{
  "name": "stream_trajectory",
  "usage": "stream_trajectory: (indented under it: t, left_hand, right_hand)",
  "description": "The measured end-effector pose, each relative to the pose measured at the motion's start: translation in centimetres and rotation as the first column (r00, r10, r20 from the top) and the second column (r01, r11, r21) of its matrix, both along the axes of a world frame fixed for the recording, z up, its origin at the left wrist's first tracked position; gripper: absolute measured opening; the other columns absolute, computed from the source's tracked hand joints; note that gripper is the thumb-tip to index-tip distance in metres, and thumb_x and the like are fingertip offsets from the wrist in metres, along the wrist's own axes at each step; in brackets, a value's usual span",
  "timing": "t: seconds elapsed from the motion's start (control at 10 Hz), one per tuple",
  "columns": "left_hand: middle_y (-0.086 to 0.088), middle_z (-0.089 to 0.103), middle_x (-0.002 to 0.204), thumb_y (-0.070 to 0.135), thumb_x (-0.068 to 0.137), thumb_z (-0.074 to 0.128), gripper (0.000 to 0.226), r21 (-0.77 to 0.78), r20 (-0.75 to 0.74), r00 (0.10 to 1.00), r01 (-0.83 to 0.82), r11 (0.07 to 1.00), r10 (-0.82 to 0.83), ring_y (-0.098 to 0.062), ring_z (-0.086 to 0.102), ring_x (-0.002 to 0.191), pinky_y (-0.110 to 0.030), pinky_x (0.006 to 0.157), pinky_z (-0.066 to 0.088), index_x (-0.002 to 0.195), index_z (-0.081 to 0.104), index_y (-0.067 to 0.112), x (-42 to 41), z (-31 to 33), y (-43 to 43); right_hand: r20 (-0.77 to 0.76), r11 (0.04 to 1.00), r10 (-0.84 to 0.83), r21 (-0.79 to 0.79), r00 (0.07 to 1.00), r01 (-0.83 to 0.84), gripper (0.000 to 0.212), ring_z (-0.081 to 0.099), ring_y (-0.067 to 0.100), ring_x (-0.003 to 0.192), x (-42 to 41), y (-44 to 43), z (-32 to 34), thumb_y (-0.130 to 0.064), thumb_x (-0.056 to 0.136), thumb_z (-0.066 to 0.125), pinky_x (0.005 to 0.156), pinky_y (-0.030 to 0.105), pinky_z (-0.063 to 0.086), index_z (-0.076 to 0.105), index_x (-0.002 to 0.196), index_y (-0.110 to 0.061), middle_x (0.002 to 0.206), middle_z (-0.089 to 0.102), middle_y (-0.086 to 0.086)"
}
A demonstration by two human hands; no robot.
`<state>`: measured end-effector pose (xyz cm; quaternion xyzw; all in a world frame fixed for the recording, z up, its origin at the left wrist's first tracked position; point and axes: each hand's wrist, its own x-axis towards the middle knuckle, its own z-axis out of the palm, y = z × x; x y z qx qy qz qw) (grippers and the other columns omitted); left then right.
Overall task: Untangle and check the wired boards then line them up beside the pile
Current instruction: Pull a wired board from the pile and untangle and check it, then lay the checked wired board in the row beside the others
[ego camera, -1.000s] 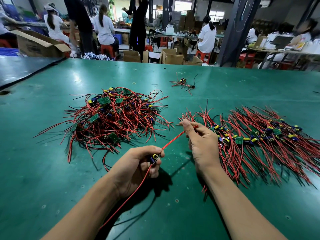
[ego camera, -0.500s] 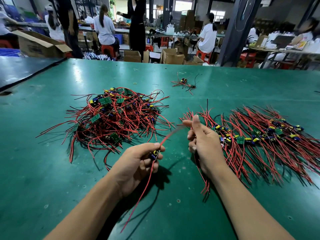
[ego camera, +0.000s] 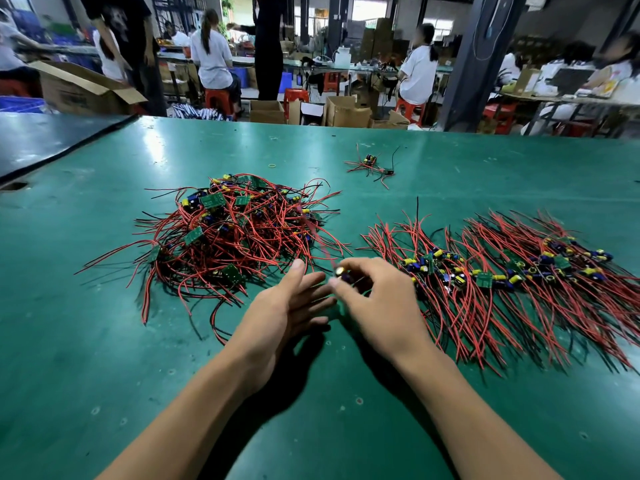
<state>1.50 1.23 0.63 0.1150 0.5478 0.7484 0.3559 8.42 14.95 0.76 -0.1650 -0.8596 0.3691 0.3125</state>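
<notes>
The board [ego camera: 343,274] has passed from the left hand [ego camera: 287,308], now flat and empty, to the right hand [ego camera: 379,303], which pinches it between pile [ego camera: 235,233] and row [ego camera: 502,271]. It looks ready to join the row.

One head-worn wide-angle camera looks forward and down, close over the desk [ego camera: 104,358], with the workshop [ego camera: 367,36] beyond at twelve o'clock.
</notes>
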Motion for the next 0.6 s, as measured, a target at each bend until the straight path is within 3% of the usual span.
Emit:
stream_trajectory:
  t: [0.1, 0.2, 0.3, 0.4, 0.5, 0.6]
  left_hand:
    - [-0.005, 0.074, 0.109, 0.056, 0.083, 0.051, 0.059, -0.024, -0.013, 1.0, -0.019, 1.0, 0.019, -0.02, 0.071, 0.101, -0.036, 0.089, 0.055, 0.115, 0.066, 0.009, 0.0, -0.1, 0.1]
    - [-0.011, 0.075, 0.105, 0.043, 0.097, 0.045, 0.048, -0.041, -0.053, 0.998, -0.025, 0.999, 0.023, -0.026, 0.072, 0.098, -0.033, 0.084, 0.059, 0.111, 0.066, 0.002, -0.3, -0.1, -0.1]
    - [-0.014, 0.074, 0.103, 0.039, 0.098, 0.045, 0.046, -0.032, -0.083, 0.996, -0.016, 0.999, 0.013, -0.028, 0.072, 0.097, -0.033, 0.083, 0.058, 0.109, 0.065, -0.001, -0.3, -0.2, -0.3]
    - [-0.017, 0.074, 0.103, 0.037, 0.097, 0.046, 0.046, -0.027, -0.108, 0.994, -0.006, 1.0, 0.003, -0.03, 0.072, 0.096, -0.035, 0.085, 0.057, 0.107, 0.065, -0.003, -0.1, -0.1, -0.3]
    - [-0.016, 0.074, 0.102, 0.037, 0.098, 0.045, 0.045, -0.032, -0.125, 0.992, -0.003, 0.999, -0.001, -0.03, 0.072, 0.093, -0.035, 0.084, 0.057, 0.106, 0.066, -0.003, -0.1, 0.0, -0.3]
    - [-0.018, 0.074, 0.1, 0.034, 0.099, 0.045, 0.043, -0.036, -0.108, 0.994, -0.01, 0.999, 0.006, -0.029, 0.073, 0.087, -0.032, 0.079, 0.058, 0.104, 0.066, -0.004, 0.0, -0.1, -0.2]
  right_hand:
    - [-0.065, 0.983, -0.179, 0.036, 0.982, 0.182, 0.024, 0.063, 0.016, 0.089, 0.3, 1.7, 0.3, -0.026, 0.087, 0.076, 0.088, 0.024, 0.047, 0.075, 0.108, -0.015, 0.099, 0.068, 0.003]
    - [0.05, 0.92, -0.376, 0.145, 0.925, 0.365, 0.032, 0.06, 0.028, 0.106, 1.0, 4.4, 0.3, -0.032, 0.089, 0.072, 0.098, 0.039, 0.045, 0.072, 0.117, -0.017, 0.111, 0.065, 0.009]
    - [0.209, 0.86, -0.487, 0.285, 0.848, 0.423, 0.04, 0.05, 0.03, 0.118, 1.4, 5.4, -0.1, -0.038, 0.089, 0.069, 0.102, 0.043, 0.037, 0.067, 0.126, -0.022, 0.122, 0.058, 0.008]
    - [0.17, 0.831, -0.499, 0.373, 0.85, 0.413, 0.041, 0.038, 0.027, 0.122, 1.2, 5.0, -0.8, -0.041, 0.088, 0.068, 0.102, 0.043, 0.025, 0.066, 0.127, -0.027, 0.128, 0.05, 0.004]
    - [0.09, 0.826, -0.455, 0.414, 0.886, 0.382, 0.037, 0.039, 0.025, 0.122, 0.8, 4.0, -1.0, -0.042, 0.087, 0.07, 0.101, 0.041, 0.023, 0.069, 0.122, -0.029, 0.127, 0.052, 0.002]
    - [0.03, 0.91, -0.329, 0.278, 0.944, 0.308, 0.029, 0.049, 0.02, 0.117, 0.7, 3.3, -0.3, -0.037, 0.09, 0.07, 0.102, 0.04, 0.034, 0.072, 0.117, -0.027, 0.121, 0.057, -0.002]
